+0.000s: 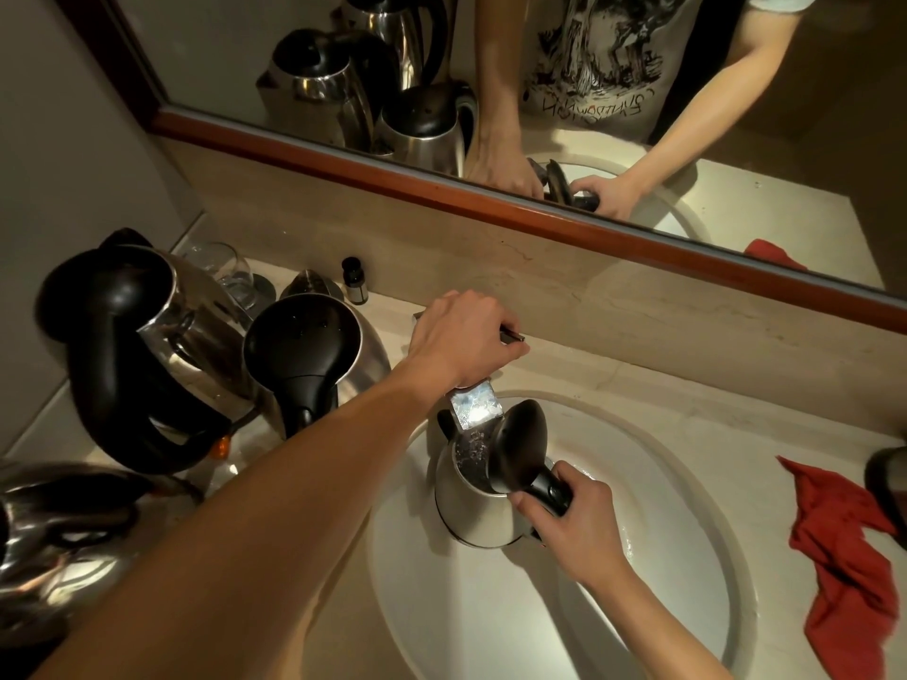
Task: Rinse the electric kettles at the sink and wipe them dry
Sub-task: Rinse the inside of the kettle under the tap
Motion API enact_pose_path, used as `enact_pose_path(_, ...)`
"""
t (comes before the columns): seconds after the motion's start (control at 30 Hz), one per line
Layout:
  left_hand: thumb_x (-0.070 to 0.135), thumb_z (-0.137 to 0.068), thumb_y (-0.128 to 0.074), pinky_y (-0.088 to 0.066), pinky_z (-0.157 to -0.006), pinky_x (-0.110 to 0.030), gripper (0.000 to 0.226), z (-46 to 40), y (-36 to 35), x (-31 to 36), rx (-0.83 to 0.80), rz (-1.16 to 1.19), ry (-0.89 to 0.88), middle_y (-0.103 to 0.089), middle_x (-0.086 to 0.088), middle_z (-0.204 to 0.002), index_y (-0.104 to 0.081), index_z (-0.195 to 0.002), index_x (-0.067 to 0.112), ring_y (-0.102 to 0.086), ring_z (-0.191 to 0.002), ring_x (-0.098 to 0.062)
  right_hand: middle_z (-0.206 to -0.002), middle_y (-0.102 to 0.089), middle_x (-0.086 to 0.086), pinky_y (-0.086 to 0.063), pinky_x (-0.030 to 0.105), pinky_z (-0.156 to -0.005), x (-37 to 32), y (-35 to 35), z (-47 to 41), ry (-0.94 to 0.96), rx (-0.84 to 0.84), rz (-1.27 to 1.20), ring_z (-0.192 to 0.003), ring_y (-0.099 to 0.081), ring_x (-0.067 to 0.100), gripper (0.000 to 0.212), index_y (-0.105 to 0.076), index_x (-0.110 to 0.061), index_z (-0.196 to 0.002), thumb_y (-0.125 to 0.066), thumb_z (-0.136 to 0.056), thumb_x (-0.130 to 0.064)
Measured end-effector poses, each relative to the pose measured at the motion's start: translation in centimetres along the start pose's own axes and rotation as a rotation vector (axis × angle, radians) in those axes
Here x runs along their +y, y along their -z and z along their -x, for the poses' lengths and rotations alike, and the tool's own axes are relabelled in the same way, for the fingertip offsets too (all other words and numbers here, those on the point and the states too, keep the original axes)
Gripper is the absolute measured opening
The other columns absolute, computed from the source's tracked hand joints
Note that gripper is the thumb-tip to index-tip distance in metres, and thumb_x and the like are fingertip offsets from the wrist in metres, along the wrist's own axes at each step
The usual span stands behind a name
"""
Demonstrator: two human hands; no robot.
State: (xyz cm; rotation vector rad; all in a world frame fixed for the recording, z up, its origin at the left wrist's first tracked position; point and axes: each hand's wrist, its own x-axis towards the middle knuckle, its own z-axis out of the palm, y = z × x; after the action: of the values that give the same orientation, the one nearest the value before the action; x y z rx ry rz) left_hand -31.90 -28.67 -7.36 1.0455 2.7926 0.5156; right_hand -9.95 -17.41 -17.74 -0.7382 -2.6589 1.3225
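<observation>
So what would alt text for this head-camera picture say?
A right hand holds an open steel kettle by its black handle under a running tap in a white sink, while the left hand works the tap; more kettles wait nearby.

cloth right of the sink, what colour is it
Red, seen in the head view: the cloth on the counter.

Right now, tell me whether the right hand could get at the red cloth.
Probably not yet: the right hand grips the kettle handle under the faucet. The red cloth lies uncovered on the counter to its right, so once freed, the way looks clear.
</observation>
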Motion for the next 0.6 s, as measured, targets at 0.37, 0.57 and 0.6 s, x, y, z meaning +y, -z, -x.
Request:
enact_pose_path(0.37, 0.057, -0.094, -0.057, -0.039, -0.084, -0.032, 0.034, -0.07, 0.02, 0.00, 0.007, -0.004, -0.008, -0.074, 0.004, -0.104, -0.076, -0.110, 0.034, -0.063, -0.100, -0.022, -0.053, -0.041, -0.008, -0.047, 0.050, -0.053, 0.18, 0.04, -0.16, -0.005, -0.009, 0.000, -0.050, -0.045, 0.028, 0.051, -0.042, -0.017, -0.062, -0.074, -0.064, -0.056)
enact_pose_path(0.57, 0.059, -0.091, -0.057, -0.039, -0.080, -0.032, 0.034, -0.23, -0.26, -0.18, 0.001, 0.000, 0.005, -0.074, 0.004, -0.103, -0.076, -0.109, 0.037, -0.063, -0.100, -0.025, -0.052, -0.040, -0.010, -0.044, 0.045, -0.051, 0.06, 0.08, -0.15, -0.004, -0.012, -0.013, -0.049, -0.039, 0.016, 0.049, -0.040, -0.021, -0.060, -0.074, -0.064, -0.055)
enact_pose_path(0.6, 0.059, -0.091, -0.057, -0.040, -0.080, -0.032, 0.034, -0.24, -0.29, -0.20, 0.001, 0.000, 0.007, -0.074, 0.004, -0.102, -0.076, -0.108, 0.037, -0.063, -0.100, -0.025, -0.052, -0.040, -0.010, -0.045, 0.048, -0.052, 0.01, 0.07, -0.15, -0.011, -0.012, -0.019, -0.048, -0.041, 0.019, 0.048, -0.039, -0.022, -0.060, -0.074, -0.064, -0.055)
